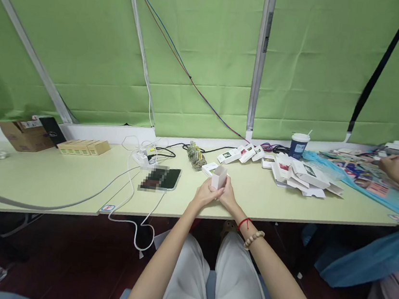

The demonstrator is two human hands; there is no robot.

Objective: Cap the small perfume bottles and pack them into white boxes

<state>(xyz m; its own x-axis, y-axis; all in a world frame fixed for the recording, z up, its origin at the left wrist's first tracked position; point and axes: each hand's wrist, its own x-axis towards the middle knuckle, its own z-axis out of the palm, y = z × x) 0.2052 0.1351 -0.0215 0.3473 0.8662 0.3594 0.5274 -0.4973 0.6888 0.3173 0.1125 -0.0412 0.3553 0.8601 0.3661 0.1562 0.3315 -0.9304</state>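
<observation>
The front edge of the table [268, 207] crosses the frame below its middle, just below the hands. Pale tabletop shows right of centre, between them and the carton pile [308, 176]; on their left, a strip separates them from the tablet [172, 179]. Small jars [196, 156] stand close behind. Both forearms converge from the lower frame; left hand [204, 195] and right hand [229, 193] meet, clasping a white box [218, 178] upright at frame centre.
</observation>
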